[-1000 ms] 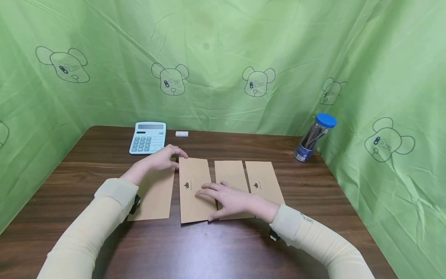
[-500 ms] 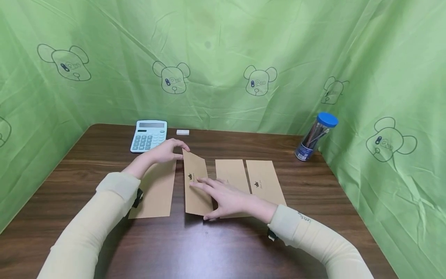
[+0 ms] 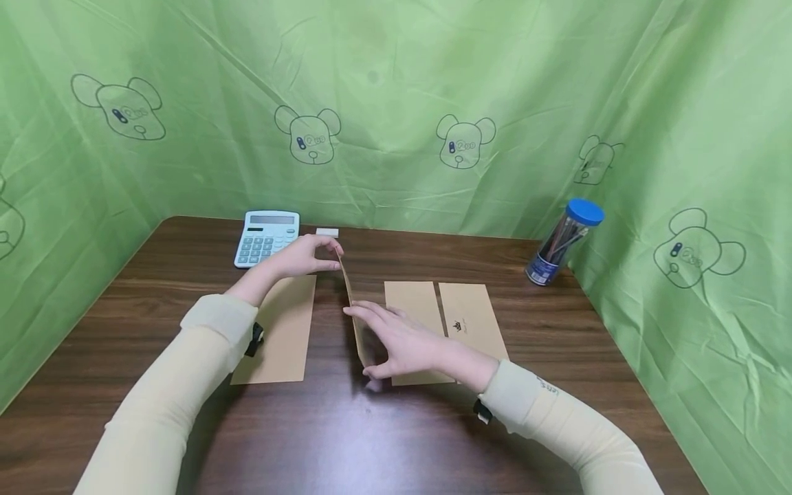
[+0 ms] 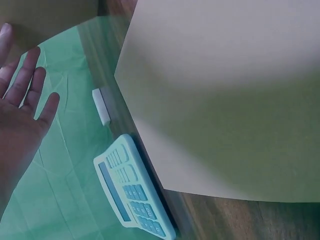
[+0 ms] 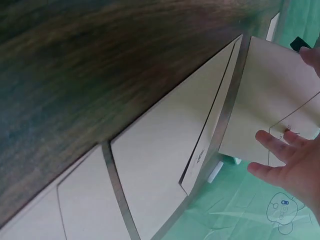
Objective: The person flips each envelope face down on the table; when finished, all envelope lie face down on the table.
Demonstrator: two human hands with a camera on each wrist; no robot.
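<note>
In the head view my left hand (image 3: 303, 258) pinches the far upper corner of a brown envelope (image 3: 355, 323) that stands on edge, nearly side-on. My right hand (image 3: 405, 344) is beside it with fingers spread, the fingertips at its upper edge and the thumb near its lower near corner. The right wrist view shows the envelope's broad face (image 5: 250, 95) in front of the right hand (image 5: 295, 170). A flat envelope (image 3: 287, 330) lies under the left forearm. Two more lie to the right, one (image 3: 413, 299) partly covered by the right hand, the other (image 3: 473, 313) bearing a crown print.
A light blue calculator (image 3: 266, 240) lies at the back left, with a small white block (image 3: 327, 232) to its right. At the back right a clear tube with a blue lid (image 3: 559, 244) stands on the wooden table (image 3: 297, 440). Green cloth (image 3: 383, 185) hangs around the table.
The envelope between my hands has gone from nearly flat to on edge, its left side raised. My left hand has moved up and to the right with it; the right hand has shifted slightly.
</note>
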